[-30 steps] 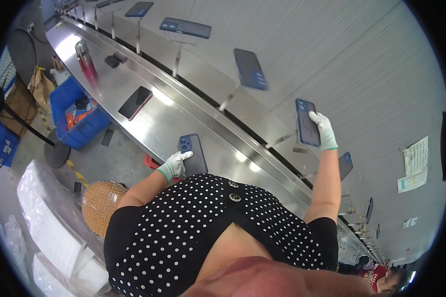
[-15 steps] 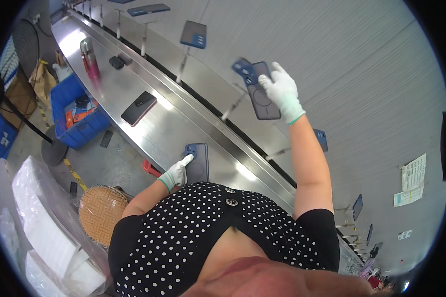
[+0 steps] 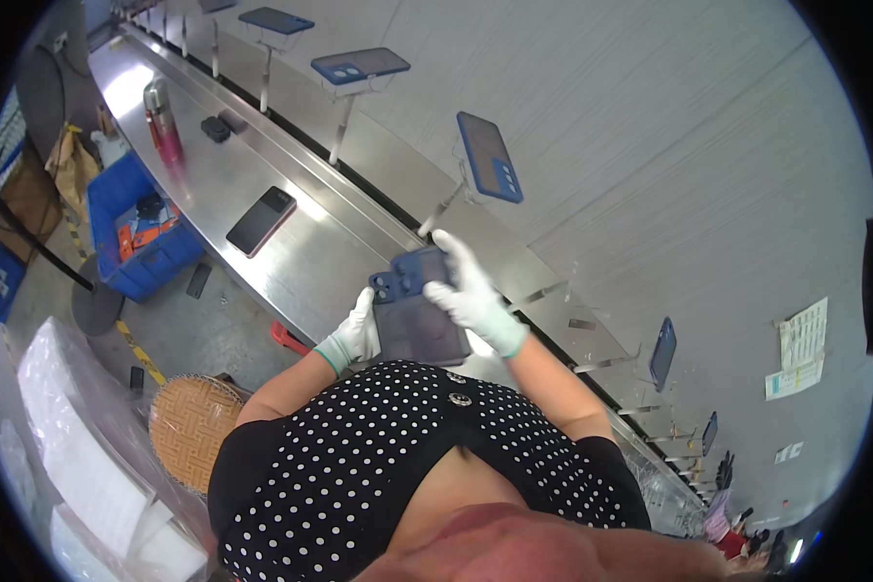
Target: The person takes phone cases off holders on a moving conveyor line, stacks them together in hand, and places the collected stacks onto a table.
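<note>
Two overlapping phone cases sit just before the polka-dot top. The left hand's fingers pinch one edge; the right hand's fingers are closed on the other case. At ten o'clock from them, a dark phone lies on the metal table, a pink bottle beyond. At one o'clock, a stand carries a blue-edged case.

A long, shiny, silver-coloured metal tabletop runs diagonally. On it stands a silver-and-pink cylindrical flask; near that sits a small black object of unclear kind. A black rectangular phone with a reddish edge lies apart from both. The grey floor carries a blue plastic crate and a flat dark rectangle.
</note>
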### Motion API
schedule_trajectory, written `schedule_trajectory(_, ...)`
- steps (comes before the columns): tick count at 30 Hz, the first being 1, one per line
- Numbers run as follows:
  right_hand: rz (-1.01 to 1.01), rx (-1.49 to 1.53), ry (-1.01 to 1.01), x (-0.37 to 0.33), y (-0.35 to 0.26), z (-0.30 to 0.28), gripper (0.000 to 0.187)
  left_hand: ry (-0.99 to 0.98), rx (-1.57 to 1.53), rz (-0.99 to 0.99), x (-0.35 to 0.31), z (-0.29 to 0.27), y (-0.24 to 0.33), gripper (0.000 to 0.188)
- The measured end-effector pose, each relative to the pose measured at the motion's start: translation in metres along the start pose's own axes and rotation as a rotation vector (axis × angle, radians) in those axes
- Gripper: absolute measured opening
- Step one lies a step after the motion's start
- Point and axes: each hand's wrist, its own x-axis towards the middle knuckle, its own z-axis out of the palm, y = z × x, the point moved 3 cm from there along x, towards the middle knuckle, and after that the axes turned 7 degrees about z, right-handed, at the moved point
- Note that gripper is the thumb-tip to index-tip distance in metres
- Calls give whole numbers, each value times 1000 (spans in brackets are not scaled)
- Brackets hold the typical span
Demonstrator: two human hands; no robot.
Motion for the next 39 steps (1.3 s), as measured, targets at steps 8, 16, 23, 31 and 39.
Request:
schedule_trajectory(8, 390, -762, -254, 62, 37, 56, 50, 135, -7, -75, -13, -32, 53, 48)
schedule_trajectory(16, -497, -1040, 498, 162, -107, -61, 29, 123, -18, -104, -12, -99, 85, 56)
schedule_trajectory(23, 377, -509, 84, 128, -66, -162, 58, 171, -26, -140, -20, -103, 81, 59)
schedule_trajectory(31, 404, -534, 78, -2, -58, -239, 39, 154, -83, -273, -9, -90, 53, 45)
schedule_trajectory(39, -245, -847, 60, -23, -125, -104, 32, 154, 9, -273, 9, -62, 16, 46)
